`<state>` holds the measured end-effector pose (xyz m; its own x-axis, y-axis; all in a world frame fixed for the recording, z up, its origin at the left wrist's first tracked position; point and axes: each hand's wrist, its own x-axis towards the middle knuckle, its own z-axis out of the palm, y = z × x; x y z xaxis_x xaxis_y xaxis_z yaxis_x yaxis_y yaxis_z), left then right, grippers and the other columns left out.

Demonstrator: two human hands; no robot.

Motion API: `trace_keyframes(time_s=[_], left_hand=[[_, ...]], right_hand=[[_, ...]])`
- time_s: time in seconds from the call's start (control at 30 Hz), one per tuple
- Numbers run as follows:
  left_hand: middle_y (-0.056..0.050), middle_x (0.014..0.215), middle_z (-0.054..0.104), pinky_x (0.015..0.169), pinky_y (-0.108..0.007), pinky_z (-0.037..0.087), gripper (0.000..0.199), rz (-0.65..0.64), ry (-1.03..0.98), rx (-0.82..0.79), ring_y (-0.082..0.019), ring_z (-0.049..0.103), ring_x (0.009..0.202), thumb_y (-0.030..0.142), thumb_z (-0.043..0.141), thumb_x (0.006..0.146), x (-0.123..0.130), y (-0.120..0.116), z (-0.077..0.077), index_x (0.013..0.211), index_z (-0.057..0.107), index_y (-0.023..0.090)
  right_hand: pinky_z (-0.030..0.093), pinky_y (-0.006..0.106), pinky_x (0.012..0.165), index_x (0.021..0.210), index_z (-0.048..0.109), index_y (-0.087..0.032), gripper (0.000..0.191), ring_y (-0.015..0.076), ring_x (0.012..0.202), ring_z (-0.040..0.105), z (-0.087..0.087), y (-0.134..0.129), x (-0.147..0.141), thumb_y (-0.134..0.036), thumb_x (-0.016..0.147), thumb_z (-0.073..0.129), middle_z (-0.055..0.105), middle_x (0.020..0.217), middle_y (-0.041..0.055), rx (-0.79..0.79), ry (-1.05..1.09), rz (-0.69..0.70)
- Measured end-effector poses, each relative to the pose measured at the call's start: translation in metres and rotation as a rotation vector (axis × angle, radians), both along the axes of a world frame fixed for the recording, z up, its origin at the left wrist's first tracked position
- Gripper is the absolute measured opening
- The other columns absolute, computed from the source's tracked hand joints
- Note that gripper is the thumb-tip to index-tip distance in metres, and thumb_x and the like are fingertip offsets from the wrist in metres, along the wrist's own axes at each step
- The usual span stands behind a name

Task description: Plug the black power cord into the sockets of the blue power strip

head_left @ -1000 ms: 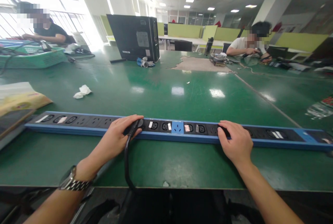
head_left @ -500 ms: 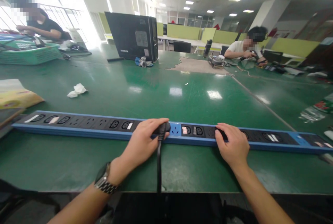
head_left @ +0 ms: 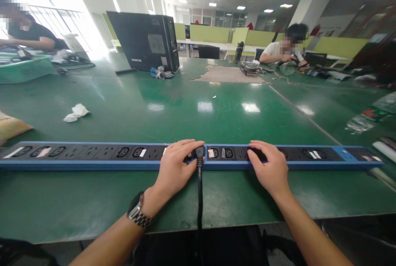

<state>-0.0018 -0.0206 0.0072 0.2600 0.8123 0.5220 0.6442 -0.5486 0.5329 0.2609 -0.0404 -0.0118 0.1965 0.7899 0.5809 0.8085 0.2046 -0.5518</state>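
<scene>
A long blue and black power strip [head_left: 107, 152] lies across the green table. My left hand [head_left: 177, 167], with a metal-banded watch [head_left: 139, 210] on its wrist, is closed round a black power plug [head_left: 200, 151]. The plug sits over the strip's blue socket section; how deep its pins are in cannot be made out. Its black cable [head_left: 200, 200] runs down past the table's front edge. Farther right, my right hand [head_left: 269, 165] grips the strip, thumb at the near side and fingers over the top. Those fingers cover part of the sockets.
Behind the strip stands a black computer case [head_left: 145, 41] with gloves [head_left: 161, 73] at its foot. Crumpled tissue [head_left: 76, 112] lies left, a plastic bottle [head_left: 371, 113] right. A green basket [head_left: 24, 70] is at far left. Two people [head_left: 34, 35] sit across the table.
My left hand has carried the plug right along the strip, onto the blue socket section it was beside. The right hand keeps its grip on the strip. The camera view has shifted slightly.
</scene>
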Motion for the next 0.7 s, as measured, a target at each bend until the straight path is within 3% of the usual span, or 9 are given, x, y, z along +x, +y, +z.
trace_keyframes(time_s=[0.1, 0.17, 0.23, 0.37, 0.47, 0.53, 0.7], left_hand=[[-0.005, 0.117, 0.07, 0.096, -0.04, 0.048, 0.051, -0.06, -0.17, 0.081, -0.022, 0.064, 0.109, 0.019, 0.063, 0.083, 0.026, -0.013, 0.009, 0.132, 0.051, 0.026], [-0.004, 0.118, 0.07, 0.098, -0.04, 0.046, 0.065, -0.182, -0.099, 0.124, -0.021, 0.062, 0.111, 0.015, 0.061, 0.082, 0.043, -0.021, 0.014, 0.142, 0.04, 0.027], [-0.004, 0.123, 0.068, 0.101, -0.042, 0.044, 0.07, -0.247, 0.021, 0.096, -0.023, 0.059, 0.116, 0.017, 0.062, 0.082, 0.052, -0.023, 0.016, 0.146, 0.035, 0.026], [-0.008, 0.141, 0.056, 0.11, -0.052, 0.034, 0.068, -0.098, 0.252, -0.019, -0.032, 0.044, 0.133, 0.032, 0.07, 0.08, 0.036, -0.015, 0.01, 0.142, 0.043, 0.023], [-0.009, 0.141, 0.056, 0.111, -0.055, 0.032, 0.061, 0.01, 0.356, -0.054, -0.034, 0.043, 0.134, 0.034, 0.069, 0.082, 0.017, -0.008, 0.004, 0.138, 0.048, 0.021], [-0.01, 0.141, 0.055, 0.111, -0.055, 0.032, 0.057, 0.02, 0.402, -0.06, -0.033, 0.044, 0.133, 0.035, 0.067, 0.083, 0.01, -0.007, 0.0, 0.136, 0.051, 0.021], [-0.01, 0.144, 0.052, 0.111, -0.054, 0.031, 0.056, 0.009, 0.456, -0.012, -0.033, 0.044, 0.133, 0.037, 0.066, 0.084, 0.008, -0.009, -0.007, 0.136, 0.051, 0.022]], right_hand=[[0.05, 0.03, 0.072, 0.111, 0.064, -0.02, 0.034, 0.0186, 0.081, 0.067, 0.028, -0.023, -0.024, -0.043, 0.089, 0.053, 0.072, 0.092, 0.0059, -0.15, 0.238, 0.15], [0.047, 0.027, 0.061, 0.123, 0.059, -0.022, 0.042, 0.0164, 0.068, 0.064, 0.043, -0.037, -0.036, -0.044, 0.088, 0.056, 0.071, 0.083, 0.0026, -0.302, 0.155, 0.253], [0.045, 0.027, 0.058, 0.124, 0.061, -0.023, 0.042, 0.0163, 0.062, 0.062, 0.05, -0.042, -0.037, -0.043, 0.087, 0.055, 0.07, 0.078, 0.0016, -0.407, 0.031, 0.238], [0.048, 0.031, 0.068, 0.117, 0.068, -0.017, 0.043, 0.0201, 0.071, 0.066, 0.053, -0.019, -0.009, -0.044, 0.088, 0.05, 0.074, 0.083, 0.0067, -0.492, -0.064, 0.076], [0.048, 0.031, 0.073, 0.111, 0.073, -0.017, 0.041, 0.022, 0.082, 0.069, 0.058, 0.004, 0.003, -0.042, 0.087, 0.051, 0.076, 0.093, 0.0078, -0.557, -0.179, 0.179], [0.048, 0.03, 0.071, 0.102, 0.076, -0.02, 0.035, 0.0223, 0.081, 0.069, 0.063, 0.013, 0.0, -0.04, 0.087, 0.051, 0.076, 0.093, 0.0069, -0.552, -0.302, 0.211], [0.042, 0.031, 0.061, 0.082, 0.076, -0.022, 0.027, 0.023, 0.07, 0.067, 0.062, 0.015, -0.01, -0.035, 0.085, 0.053, 0.075, 0.077, 0.007, -0.431, -0.594, 0.08]])
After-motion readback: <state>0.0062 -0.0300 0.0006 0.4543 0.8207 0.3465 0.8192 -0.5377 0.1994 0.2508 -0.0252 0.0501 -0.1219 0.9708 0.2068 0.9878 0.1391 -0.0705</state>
